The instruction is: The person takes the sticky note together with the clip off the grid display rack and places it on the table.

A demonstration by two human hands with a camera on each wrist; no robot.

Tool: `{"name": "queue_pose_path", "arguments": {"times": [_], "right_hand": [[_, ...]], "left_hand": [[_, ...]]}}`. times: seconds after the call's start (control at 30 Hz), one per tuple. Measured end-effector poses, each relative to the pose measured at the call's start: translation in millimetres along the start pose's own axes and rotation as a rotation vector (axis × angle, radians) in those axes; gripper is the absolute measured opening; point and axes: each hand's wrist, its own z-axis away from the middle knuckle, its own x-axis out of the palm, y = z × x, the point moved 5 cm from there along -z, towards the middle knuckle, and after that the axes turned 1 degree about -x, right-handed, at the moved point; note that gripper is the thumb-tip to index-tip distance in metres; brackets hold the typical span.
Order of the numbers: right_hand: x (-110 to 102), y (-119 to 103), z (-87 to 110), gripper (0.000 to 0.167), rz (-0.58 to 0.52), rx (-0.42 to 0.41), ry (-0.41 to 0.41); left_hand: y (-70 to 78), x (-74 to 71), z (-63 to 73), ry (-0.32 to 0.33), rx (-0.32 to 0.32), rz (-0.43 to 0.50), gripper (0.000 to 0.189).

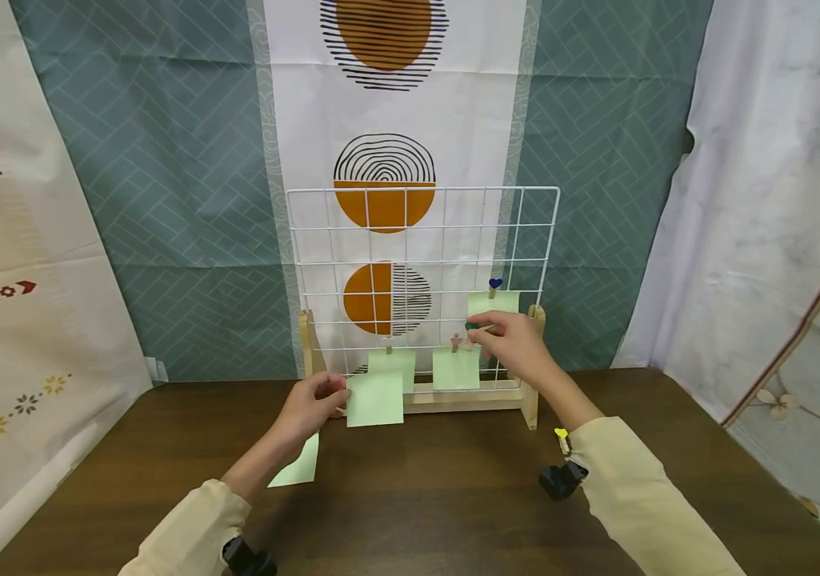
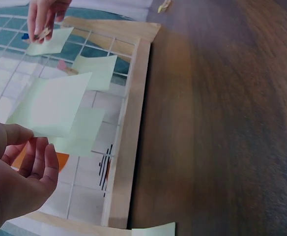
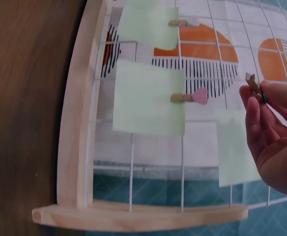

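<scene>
My left hand pinches a pale green paper square by its left edge, thumb on one side, in front of the lower grid. In the left wrist view this paper overlaps a clipped one behind it. My right hand pinches a small wooden clothespin with a green top, at the grid's right half. A white wire grid stands in a wooden stand. Clipped to it are an upper right paper under a blue heart clothespin, a lower right paper with a pink one, and a lower middle paper.
Another green paper lies on the dark wooden table, partly behind my left forearm. A yellow-topped clothespin lies beside my right sleeve. Behind the grid hangs a patterned cloth, and a pale curtain borders the right side.
</scene>
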Motion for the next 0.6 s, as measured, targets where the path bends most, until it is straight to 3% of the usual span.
{"name": "queue_pose_path", "arguments": {"times": [0.23,0.6], "right_hand": [[-10.3,13.8,8.4,0.028,0.063,-0.015,0.011],[-20.0,38.4,21.4,0.028,0.073,0.017,-0.021]], "left_hand": [[-14.6,-4.9,4.1,0.007,-0.039,-0.020,0.010],[-31.0,-8.2,12.6,-0.017,-0.087,-0.044,0.011]]}}
